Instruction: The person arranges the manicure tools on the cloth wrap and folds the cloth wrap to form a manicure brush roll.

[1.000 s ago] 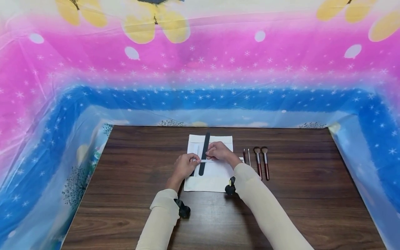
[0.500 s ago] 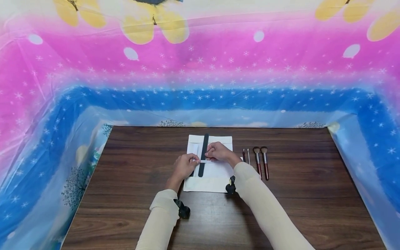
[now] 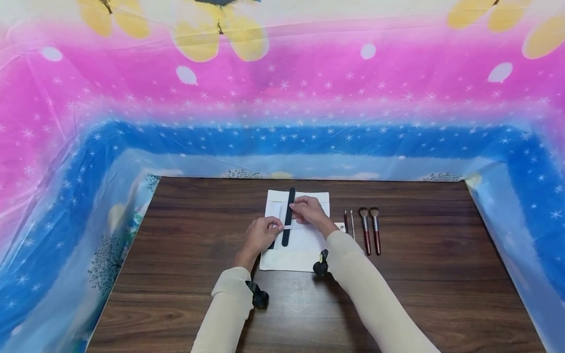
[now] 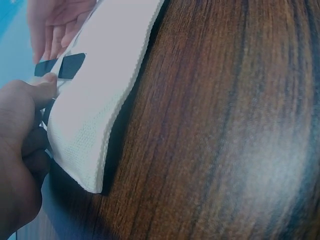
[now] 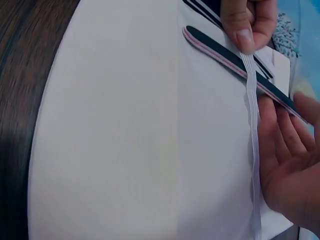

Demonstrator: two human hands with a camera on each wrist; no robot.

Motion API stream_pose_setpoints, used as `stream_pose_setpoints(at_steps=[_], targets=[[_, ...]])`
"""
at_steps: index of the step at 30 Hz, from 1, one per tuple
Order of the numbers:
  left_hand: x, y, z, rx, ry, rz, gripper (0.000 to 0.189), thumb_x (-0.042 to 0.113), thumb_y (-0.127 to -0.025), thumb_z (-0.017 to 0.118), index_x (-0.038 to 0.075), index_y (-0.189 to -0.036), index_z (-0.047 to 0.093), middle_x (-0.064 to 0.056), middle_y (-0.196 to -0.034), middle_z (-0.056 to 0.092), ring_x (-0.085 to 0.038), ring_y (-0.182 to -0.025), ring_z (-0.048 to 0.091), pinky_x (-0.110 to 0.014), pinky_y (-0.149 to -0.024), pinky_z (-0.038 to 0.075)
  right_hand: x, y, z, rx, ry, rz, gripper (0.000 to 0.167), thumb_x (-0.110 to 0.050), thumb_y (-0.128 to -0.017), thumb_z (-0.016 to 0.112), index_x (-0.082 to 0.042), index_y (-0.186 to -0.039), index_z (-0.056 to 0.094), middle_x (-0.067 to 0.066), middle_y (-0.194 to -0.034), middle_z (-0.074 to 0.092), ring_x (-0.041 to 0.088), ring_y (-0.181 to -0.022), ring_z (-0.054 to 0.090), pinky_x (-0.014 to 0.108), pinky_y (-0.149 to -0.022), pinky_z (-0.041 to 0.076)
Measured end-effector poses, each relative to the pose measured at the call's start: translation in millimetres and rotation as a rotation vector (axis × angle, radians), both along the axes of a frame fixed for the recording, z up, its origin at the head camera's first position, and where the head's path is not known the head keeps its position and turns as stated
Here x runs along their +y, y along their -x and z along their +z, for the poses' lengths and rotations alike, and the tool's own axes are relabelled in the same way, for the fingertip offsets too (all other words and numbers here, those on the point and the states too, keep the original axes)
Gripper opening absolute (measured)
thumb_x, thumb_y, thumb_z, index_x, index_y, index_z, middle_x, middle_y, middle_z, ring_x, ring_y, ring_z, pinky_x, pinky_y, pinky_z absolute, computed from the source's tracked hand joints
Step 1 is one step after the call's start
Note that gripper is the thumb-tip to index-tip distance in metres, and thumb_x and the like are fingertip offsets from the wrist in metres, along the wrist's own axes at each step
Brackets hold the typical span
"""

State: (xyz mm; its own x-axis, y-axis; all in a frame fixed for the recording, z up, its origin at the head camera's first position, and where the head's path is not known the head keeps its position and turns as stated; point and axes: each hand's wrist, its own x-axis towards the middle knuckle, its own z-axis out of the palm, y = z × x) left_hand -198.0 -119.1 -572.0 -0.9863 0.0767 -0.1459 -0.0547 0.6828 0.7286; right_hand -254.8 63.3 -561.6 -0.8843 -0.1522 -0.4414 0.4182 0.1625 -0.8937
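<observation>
A black nail file (image 3: 289, 215) lies slanted over an opened white fabric case (image 3: 309, 247). In the right wrist view the nail file (image 5: 220, 50) has a pinkish layered edge and passes under a white elastic band (image 5: 253, 125). My left hand (image 3: 262, 233) pinches that band just left of the file; its thumb shows on the band in the right wrist view. My right hand (image 3: 309, 211) holds the file's far part, thumb on one side and fingers beneath. In the left wrist view the left hand (image 4: 20, 135) grips beside the case's raised edge.
Right of the case lie two makeup brushes (image 3: 370, 230) with brown handles and two slim tools (image 3: 349, 223). Another dark flat item (image 5: 205, 10) sits in the case near my left hand. Patterned cloth (image 3: 282, 142) walls the brown wooden table (image 3: 194, 211).
My right hand has shifted slightly away from me along the nail file. The file's near end has moved a little away too. My left hand stays on the band.
</observation>
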Motion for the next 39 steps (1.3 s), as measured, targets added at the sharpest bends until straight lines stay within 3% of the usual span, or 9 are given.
stream_pose_setpoints(at_steps=[6, 12, 19, 24, 31, 39], targets=[[-0.1, 0.0, -0.2, 0.006, -0.012, -0.002, 0.007, 0.02, -0.095, 0.071, 0.017, -0.092, 0.076, 0.005, -0.059, 0.043, -0.015, -0.055, 0.043, -0.029, -0.056, 0.031, -7, 2.3, -2.8, 0.02, -0.045, -0.087, 0.028, -0.021, -0.1, 0.065, -0.005, -0.122, 0.068, -0.006, -0.074, 0.069, 0.002, -0.054, 0.061, 0.017, -0.052, 0.047], [-1.5, 0.8, -0.7, 0.019, -0.025, -0.011, 0.008, 0.02, -0.095, 0.071, 0.016, -0.092, 0.076, 0.005, -0.057, 0.041, -0.014, -0.053, 0.04, -0.028, -0.054, 0.029, -4, 3.5, -4.5, -0.019, -0.035, -0.058, 0.028, -0.019, -0.099, 0.067, -0.002, -0.12, 0.07, -0.006, -0.067, 0.067, 0.001, -0.057, 0.062, 0.016, -0.055, 0.049], [-0.6, 0.4, -0.1, 0.003, -0.028, -0.007, 0.008, 0.021, -0.096, 0.07, 0.016, -0.093, 0.076, 0.005, -0.058, 0.041, -0.014, -0.054, 0.04, -0.028, -0.055, 0.029, 6, 5.1, -1.0, -0.04, -0.05, 0.084, 0.029, -0.018, -0.098, 0.068, 0.0, -0.12, 0.069, -0.007, -0.067, 0.069, 0.001, -0.058, 0.062, 0.017, -0.055, 0.047], [-0.4, 0.5, 0.3, 0.008, -0.03, 0.003, 0.009, 0.021, -0.096, 0.07, 0.015, -0.092, 0.076, 0.005, -0.058, 0.04, -0.014, -0.054, 0.039, -0.028, -0.054, 0.029, 11, 9.6, -3.4, -0.024, -0.102, 0.214, 0.019, -0.019, -0.096, 0.07, -0.004, -0.107, 0.073, -0.007, -0.064, 0.067, 0.003, -0.055, 0.055, 0.019, -0.053, 0.04], [-0.1, 0.0, 0.9, 0.016, -0.033, 0.003, 0.009, 0.02, -0.096, 0.07, 0.015, -0.092, 0.076, 0.005, -0.058, 0.04, -0.014, -0.053, 0.039, -0.028, -0.055, 0.028, 15, 9.1, 1.7, 0.009, -0.165, 0.381, 0.012, -0.017, -0.093, 0.073, -0.006, -0.093, 0.077, -0.007, -0.061, 0.064, 0.005, -0.051, 0.05, 0.02, -0.053, 0.039], [1.1, -0.7, 0.9, 0.019, -0.028, 0.003, 0.01, 0.022, -0.096, 0.071, 0.014, -0.092, 0.076, 0.006, -0.058, 0.04, -0.013, -0.054, 0.039, -0.028, -0.058, 0.029, 19, 8.5, 6.3, 0.034, -0.195, 0.495, 0.017, -0.016, -0.093, 0.072, -0.008, -0.078, 0.073, -0.006, -0.059, 0.061, 0.005, -0.05, 0.05, 0.019, -0.053, 0.041]])
